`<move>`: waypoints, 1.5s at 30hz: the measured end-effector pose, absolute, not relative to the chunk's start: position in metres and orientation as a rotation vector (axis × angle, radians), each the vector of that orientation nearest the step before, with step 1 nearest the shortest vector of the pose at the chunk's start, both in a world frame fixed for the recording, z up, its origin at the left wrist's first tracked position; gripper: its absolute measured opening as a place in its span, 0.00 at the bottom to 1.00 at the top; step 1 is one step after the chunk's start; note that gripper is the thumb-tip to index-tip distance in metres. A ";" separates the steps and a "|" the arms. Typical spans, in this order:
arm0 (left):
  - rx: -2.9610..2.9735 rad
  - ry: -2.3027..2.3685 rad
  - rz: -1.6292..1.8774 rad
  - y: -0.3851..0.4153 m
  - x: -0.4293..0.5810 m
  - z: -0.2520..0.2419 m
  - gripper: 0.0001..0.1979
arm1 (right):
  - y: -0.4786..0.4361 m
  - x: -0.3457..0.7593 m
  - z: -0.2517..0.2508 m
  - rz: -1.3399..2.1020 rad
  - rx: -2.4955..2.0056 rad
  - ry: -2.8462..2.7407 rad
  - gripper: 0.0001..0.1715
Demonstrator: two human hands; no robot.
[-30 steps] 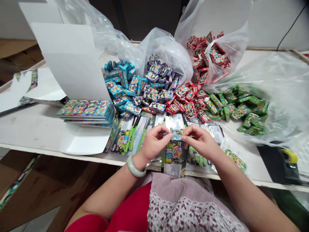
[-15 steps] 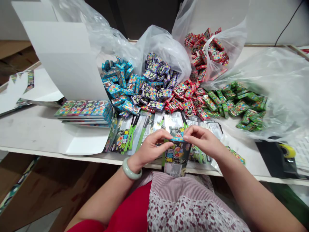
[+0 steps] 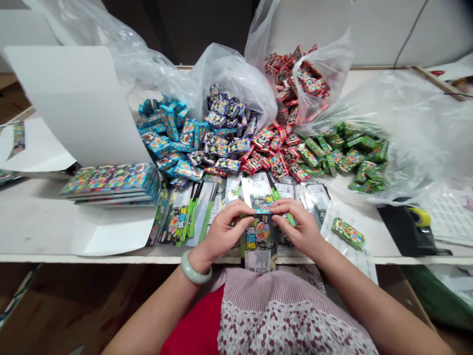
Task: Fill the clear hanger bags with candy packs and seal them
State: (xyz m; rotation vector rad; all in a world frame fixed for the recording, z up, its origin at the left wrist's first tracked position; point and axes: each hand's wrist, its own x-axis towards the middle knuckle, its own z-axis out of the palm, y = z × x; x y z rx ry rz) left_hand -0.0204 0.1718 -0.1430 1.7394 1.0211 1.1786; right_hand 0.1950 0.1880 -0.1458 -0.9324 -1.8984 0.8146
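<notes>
Pinching the dark packet (image 3: 259, 241) near its top, left grip (image 3: 225, 229) and right grip (image 3: 301, 227) are nearly closed.

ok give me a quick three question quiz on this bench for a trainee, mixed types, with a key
1. True or false: a pale green bangle circles the left wrist.
2. Small boxes lie in heaps of different colours. Which heap lies farthest to the right?
A) blue
B) red
C) green
3. Fill in: the left hand and right hand are together at the ____ end of the dark printed package, as seen by the person.

Key: 1. True. 2. C. 3. far.
</notes>
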 end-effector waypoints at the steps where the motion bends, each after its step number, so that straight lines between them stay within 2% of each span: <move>1: 1.750 1.014 1.182 0.173 -0.021 -0.143 0.05 | 0.187 0.193 -0.148 0.806 -0.930 -1.864 0.07; 7: 1.798 1.115 1.126 0.176 -0.022 -0.150 0.07 | 0.184 0.190 -0.147 0.841 -0.886 -1.794 0.07; 9: 1.804 1.148 1.147 0.179 -0.023 -0.151 0.06 | 0.189 0.209 -0.147 0.920 -0.889 -1.814 0.11; 12: 1.801 1.208 1.168 0.184 -0.025 -0.152 0.05 | 0.200 0.266 -0.154 0.882 -1.273 -1.773 0.16; 14: 1.793 1.252 1.166 0.187 -0.026 -0.152 0.05 | 0.210 0.310 -0.165 0.674 -1.785 -1.712 0.12; 15: 1.788 1.265 1.170 0.188 -0.025 -0.151 0.04 | 0.215 0.330 -0.172 0.617 -1.894 -1.679 0.12; 22: 1.799 1.258 1.180 0.188 -0.020 -0.150 0.05 | 0.238 0.370 -0.208 0.502 -2.147 -1.581 0.13; 30: 1.783 1.324 1.137 0.185 -0.024 -0.154 0.05 | 0.226 0.374 -0.214 0.677 -1.982 -1.441 0.09; 36: 1.800 1.219 1.216 0.188 -0.016 -0.154 0.04 | 0.219 0.358 -0.175 0.920 -1.702 -1.345 0.19; 41: 1.794 1.145 1.233 0.183 -0.007 -0.151 0.03 | 0.220 0.265 -0.111 1.268 -1.167 -1.698 0.10; 45: 1.749 1.132 1.215 0.179 -0.004 -0.149 0.02 | 0.227 0.201 -0.085 1.347 -1.004 -1.981 0.05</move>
